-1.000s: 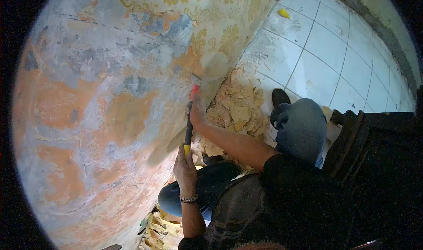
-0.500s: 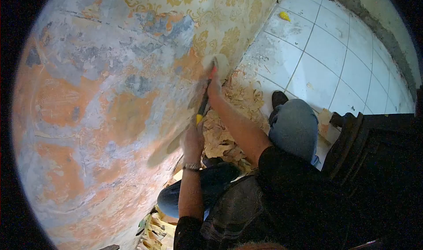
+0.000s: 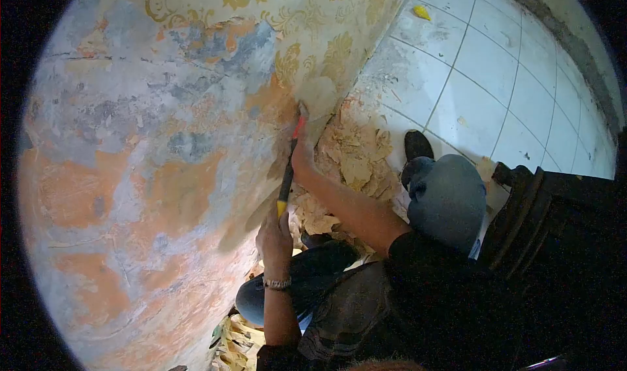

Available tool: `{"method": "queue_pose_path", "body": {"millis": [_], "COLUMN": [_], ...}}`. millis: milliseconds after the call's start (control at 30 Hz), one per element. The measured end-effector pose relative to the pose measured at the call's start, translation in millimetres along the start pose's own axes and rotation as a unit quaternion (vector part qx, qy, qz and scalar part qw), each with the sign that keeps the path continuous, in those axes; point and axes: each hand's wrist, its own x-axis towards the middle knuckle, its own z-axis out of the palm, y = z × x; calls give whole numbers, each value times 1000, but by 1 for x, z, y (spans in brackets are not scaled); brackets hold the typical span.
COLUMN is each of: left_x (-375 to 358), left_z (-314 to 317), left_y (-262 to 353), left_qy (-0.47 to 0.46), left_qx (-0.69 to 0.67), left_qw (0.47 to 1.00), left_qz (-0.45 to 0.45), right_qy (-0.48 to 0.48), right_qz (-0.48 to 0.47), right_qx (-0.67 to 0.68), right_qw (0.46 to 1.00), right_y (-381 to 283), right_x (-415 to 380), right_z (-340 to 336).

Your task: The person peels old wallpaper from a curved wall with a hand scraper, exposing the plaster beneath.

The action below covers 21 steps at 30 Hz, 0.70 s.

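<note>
A long-handled scraper (image 3: 287,178) with a black, red and yellow handle lies slanted along the wall. Its head meets the surface at the lower edge of the remaining gold-patterned wallpaper (image 3: 285,61). My right hand (image 3: 302,155) is closed round the upper part of the handle, close to the red section; its fingers are partly hidden. Lower down, my left hand (image 3: 274,241), with a band on the wrist, wraps the handle's yellow end. The bared wall (image 3: 186,188) beside the tool shows orange and grey patches.
Torn wallpaper scraps (image 3: 356,152) pile along the foot of the wall. White floor tiles (image 3: 483,57) stretch to the right, with a small yellow object (image 3: 421,12) on them. Dark carved furniture (image 3: 555,221) stands close on my right. My bent knee (image 3: 447,204) is beside my right arm.
Both hands and the scraper have shifted down and slightly left in view, the left hand most. The view itself has also moved a little. Both hands keep their hold.
</note>
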Motion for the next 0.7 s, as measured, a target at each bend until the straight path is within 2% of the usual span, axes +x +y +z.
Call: {"method": "queue_pose_path", "body": {"millis": [67, 100, 167, 233, 300, 333, 367, 400, 467, 500, 567, 600, 667, 700], "left_x": [23, 34, 53, 73, 64, 56, 46, 35, 4, -19, -46, -58, -74, -73], "left_z": [6, 15, 45, 79, 86, 85, 82, 72, 37, 14, -24, -37, -46, -50], "left_y": [12, 15, 18, 27, 34, 38, 39, 35, 16, 0, -14, -17, -25, -20], "left_qy": [-50, -47, -25, -28, -34, 10, 52, 55, -35, -24, 4, 13, 73, 76], "left_qx": [-7, -7, 30, 44, 59, 46, 34, 34, 3, -7, -15, -11, -11, -26], "left_qw": [999, 999, 996, 994, 992, 993, 991, 992, 999, 1000, 999, 998, 996, 996], "left_qz": [-2, -1, 76, 92, 102, 110, 117, 113, 31, -4, -45, -61, -42, -43], "right_qy": [-14, -24, -37, -46, -43, -40, -25, -10, -96, -97, -117, -133, -151, -144], "right_qz": [-17, -21, -27, -30, -45, -57, -59, -61, -9, -140, -180, -77, -69, -83], "right_qx": [18, 27, 34, 27, 0, -19, -52, -83, -25, -59, -60, -32, -46, -48], "right_qw": [1000, 999, 998, 998, 998, 997, 997, 995, 995, 984, 975, 988, 985, 985], "right_y": [-10, -18, -38, -54, -54, -52, -42, -31, -12, 27, 65, 64, 66, 69], "right_x": [23, 37, 58, 74, 75, 76, 73, 64, 14, 6, -18, -47, -79, -76], "right_z": [-6, -11, -22, -34, -41, -42, -43, -43, -28, -25, -8, 2, 11, 12]}}
